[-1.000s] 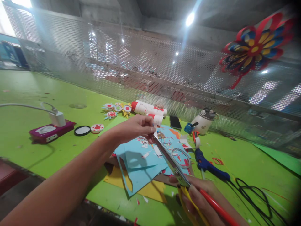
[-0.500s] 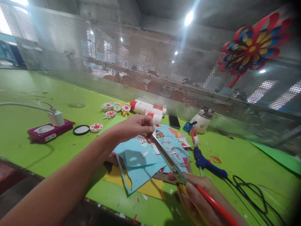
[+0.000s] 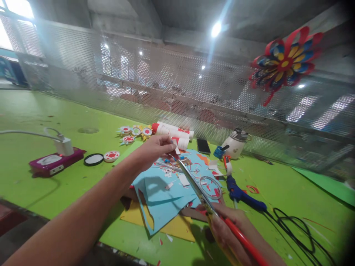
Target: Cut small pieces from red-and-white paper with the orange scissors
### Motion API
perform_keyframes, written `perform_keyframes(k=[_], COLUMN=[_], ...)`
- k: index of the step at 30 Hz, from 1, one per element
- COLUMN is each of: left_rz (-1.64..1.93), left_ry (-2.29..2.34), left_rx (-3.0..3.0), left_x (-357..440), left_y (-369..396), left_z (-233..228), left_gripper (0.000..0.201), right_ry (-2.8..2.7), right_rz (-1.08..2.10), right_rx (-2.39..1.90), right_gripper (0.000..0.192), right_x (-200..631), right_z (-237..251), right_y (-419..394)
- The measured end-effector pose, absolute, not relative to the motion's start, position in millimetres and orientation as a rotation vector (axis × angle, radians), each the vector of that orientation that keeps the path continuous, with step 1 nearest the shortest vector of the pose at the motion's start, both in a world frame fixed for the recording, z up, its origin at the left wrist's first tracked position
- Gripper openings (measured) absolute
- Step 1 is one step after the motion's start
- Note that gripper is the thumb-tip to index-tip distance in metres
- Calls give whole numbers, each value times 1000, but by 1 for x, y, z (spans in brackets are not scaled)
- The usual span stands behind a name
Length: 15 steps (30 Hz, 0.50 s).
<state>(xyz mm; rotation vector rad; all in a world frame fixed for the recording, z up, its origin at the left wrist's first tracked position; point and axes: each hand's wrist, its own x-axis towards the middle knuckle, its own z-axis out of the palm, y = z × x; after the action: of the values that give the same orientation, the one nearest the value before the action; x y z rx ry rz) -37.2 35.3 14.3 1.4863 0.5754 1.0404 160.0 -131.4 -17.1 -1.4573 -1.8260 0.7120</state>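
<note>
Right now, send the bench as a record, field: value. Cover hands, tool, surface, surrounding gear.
left hand: seems to pinch a small white paper piece
right hand: grips scissors by the handles, red and yellow
scissor tips: close to the left hand
below hands: blue paper sheets, strewn with scraps
surface: green table
right side: blue glue gun
far side: paper rolls, phone
left side: purple power strip

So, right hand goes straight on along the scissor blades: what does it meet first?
With the scissors leading, probably the left hand at its fingertips, or the small white paper piece there; depth is unclear, so I can't tell which comes first.
</note>
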Motion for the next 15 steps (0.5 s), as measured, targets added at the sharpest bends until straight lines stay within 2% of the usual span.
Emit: perform_keyframes(k=[5,11,15], left_rz=[1296,1331,1348], left_ry=[602,603,580], left_rx=[1255,1164,1124], left_x=[-23,-7,0], left_y=[26,11,3], left_z=[12,2,0], left_gripper=[12,16,13], right_ry=[-1714,-1660,-1698], right_rz=[648,697,735], right_rx=[-1455,-1517,-1496], right_gripper=[49,67,65], right_x=[159,159,156], right_z=[-25,-32,-28], right_y=[-126,-122,-123])
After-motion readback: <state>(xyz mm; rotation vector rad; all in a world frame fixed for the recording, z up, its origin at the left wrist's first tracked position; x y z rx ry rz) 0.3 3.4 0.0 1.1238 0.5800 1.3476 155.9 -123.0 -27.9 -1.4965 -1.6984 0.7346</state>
